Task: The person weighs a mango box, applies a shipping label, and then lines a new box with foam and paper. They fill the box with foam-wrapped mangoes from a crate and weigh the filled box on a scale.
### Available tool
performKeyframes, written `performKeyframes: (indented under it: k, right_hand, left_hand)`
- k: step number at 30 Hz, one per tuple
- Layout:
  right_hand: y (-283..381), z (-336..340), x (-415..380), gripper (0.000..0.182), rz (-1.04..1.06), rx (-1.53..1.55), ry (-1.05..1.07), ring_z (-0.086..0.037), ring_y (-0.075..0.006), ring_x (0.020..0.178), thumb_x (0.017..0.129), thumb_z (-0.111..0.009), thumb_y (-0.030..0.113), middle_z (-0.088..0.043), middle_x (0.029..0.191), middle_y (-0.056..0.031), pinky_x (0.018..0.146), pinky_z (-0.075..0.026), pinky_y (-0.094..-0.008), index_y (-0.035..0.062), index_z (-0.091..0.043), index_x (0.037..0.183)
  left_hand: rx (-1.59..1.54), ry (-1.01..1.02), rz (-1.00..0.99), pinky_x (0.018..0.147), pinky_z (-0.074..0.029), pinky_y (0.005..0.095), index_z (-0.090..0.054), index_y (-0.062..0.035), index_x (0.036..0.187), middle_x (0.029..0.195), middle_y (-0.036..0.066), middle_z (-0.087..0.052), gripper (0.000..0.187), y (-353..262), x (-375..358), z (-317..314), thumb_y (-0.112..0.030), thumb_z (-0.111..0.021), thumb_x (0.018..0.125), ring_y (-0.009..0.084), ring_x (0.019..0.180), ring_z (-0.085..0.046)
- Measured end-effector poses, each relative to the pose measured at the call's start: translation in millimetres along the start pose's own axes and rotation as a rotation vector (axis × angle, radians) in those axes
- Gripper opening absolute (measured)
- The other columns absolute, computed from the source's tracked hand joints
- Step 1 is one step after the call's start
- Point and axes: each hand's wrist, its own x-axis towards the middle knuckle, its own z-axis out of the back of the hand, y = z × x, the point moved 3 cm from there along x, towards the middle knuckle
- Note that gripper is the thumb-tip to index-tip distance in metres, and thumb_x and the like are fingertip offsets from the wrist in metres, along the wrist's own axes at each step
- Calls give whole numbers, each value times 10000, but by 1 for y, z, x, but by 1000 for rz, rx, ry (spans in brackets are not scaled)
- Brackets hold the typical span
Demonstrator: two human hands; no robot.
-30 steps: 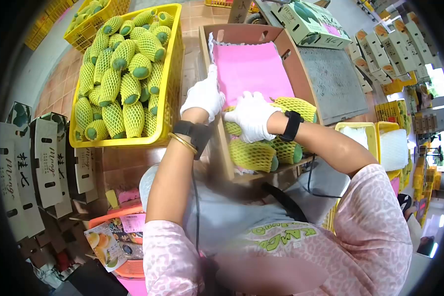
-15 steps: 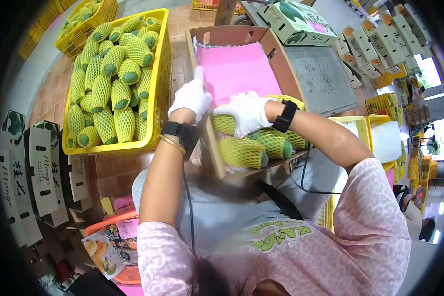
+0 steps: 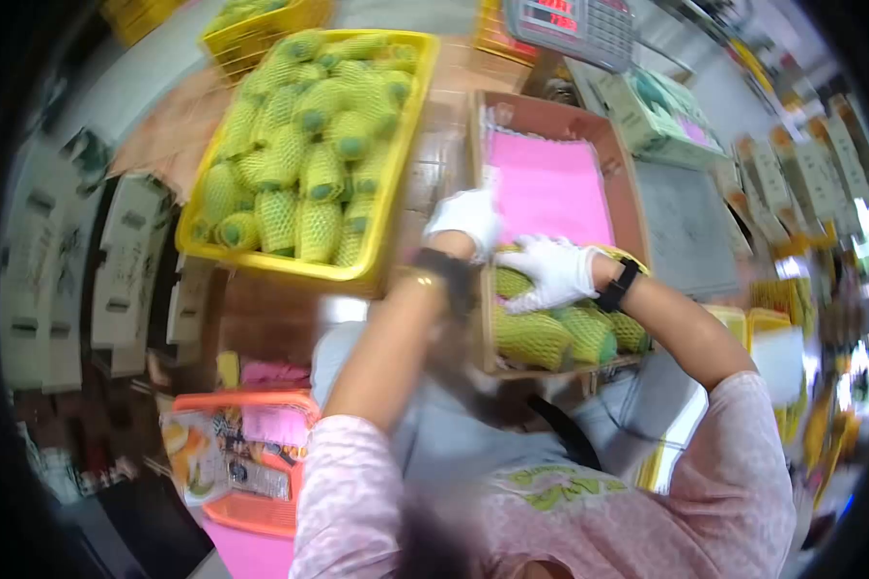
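Note:
An open cardboard box (image 3: 631,203) lies in front of me, with a pink sheet (image 3: 550,188) over its far part. Several mangoes in yellow-green foam nets (image 3: 531,338) fill its near end. My right hand (image 3: 555,273), in a white glove, rests on these netted mangoes with its fingers spread. My left hand (image 3: 468,220), also gloved, is at the box's left wall, one finger pointing along it. Motion blur hides how its other fingers lie.
Left of the box stands a yellow crate (image 3: 423,106) heaped with netted mangoes. A digital scale (image 3: 579,34) and a printed carton (image 3: 671,116) are beyond. Flattened cartons (image 3: 126,270) stand far left, and an orange basket (image 3: 251,516) sits low left.
My view has swung left, so the box, crate and hands appear farther right. The scale has come into view at the top. Both hands keep about the same places on the box.

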Motion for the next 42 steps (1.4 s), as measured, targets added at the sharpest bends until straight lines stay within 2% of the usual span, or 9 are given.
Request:
performKeyframes:
  k: [9, 17, 24, 28, 30, 31, 35, 39, 42]
  right_hand:
    - [-36, 89, 28, 315, -50, 365, -399, -600, -143, 826, 769, -668, 268, -639, 895, -84, 772, -486, -291, 48, -624, 989]
    - [48, 216, 206, 671, -81, 146, -423, -537, -337, 1054, 745, -574, 495, -564, 1123, -221, 889, -425, -353, -3, -491, 1187]
    - [81, 174, 342, 1139, -282, 501, -534, -445, -363, 1173, 658, -585, 658, -415, 1278, -281, 968, -364, -352, -93, -93, 1360]
    - [66, 182, 337, 1068, -377, 731, -654, -514, -320, 1084, 604, -761, 254, -486, 1167, -293, 905, -414, -397, 38, -67, 1386]
    - [60, 196, 330, 330, 20, 460, -577, -572, -218, 833, 615, -701, 139, -634, 804, -139, 693, -461, -379, 11, -615, 907]
    - [49, 190, 326, 86, -68, 1244, -532, -565, -183, 731, 668, -661, 113, -633, 751, -77, 581, -450, -330, 47, -623, 627]
    - [57, 194, 222, 642, 96, 1473, -360, -585, -152, 838, 716, -630, 41, -595, 984, -67, 649, -521, -313, 33, -346, 1292]
    - [72, 184, 128, 806, 442, 1397, -206, -513, -180, 1065, 696, -661, 6, -448, 1246, -103, 863, -461, -285, 81, -235, 1377]
    - [81, 162, 71, 1052, 559, 576, -581, -338, -229, 1254, 588, -803, 57, -323, 1360, -142, 1022, -314, -337, 54, -133, 1400]
  left_hand:
    - [-547, -742, 59, 738, -459, 268, -468, -18, 1201, 935, 140, -617, 384, 107, -19, 75, -117, -517, 833, 189, 799, -587]
    - [-2158, -1392, 142, 754, -456, 324, -512, -80, 1015, 846, 6, -576, 184, 129, -75, 114, -168, -546, 857, 130, 768, -558]
    - [-2108, -1356, -18, 788, -464, 359, -512, -75, 1036, 913, 36, -539, 196, 128, -71, 126, -169, -526, 864, 160, 814, -536]
    - [-2052, -1361, -7, 796, -456, 355, -520, -72, 1042, 949, 47, -531, 212, 134, -71, 127, -170, -545, 855, 173, 848, -529]
    - [-2058, -1355, -7, 810, -448, 356, -522, -80, 1040, 958, 43, -529, 211, 134, -72, 127, -174, -548, 853, 174, 857, -527]
    - [-2058, -1327, 26, 817, -425, 340, -500, -89, 1067, 976, 53, -522, 247, 132, -73, 127, -143, -558, 833, 174, 871, -520]
    - [-1962, -1168, 209, 899, -352, 449, -470, -122, 1127, 1157, 51, -453, 338, 127, -61, 116, -280, -544, 837, 195, 1068, -421]
    - [-2011, -744, -61, 942, -381, 400, -398, -107, 1293, 1252, 80, -465, 544, 86, -41, 107, -383, -554, 851, 233, 1107, -460]
    - [-2493, -267, -423, 935, -426, 361, -460, -60, 1229, 1210, 94, -531, 437, 66, -11, 88, -283, -560, 867, 211, 1095, -511]
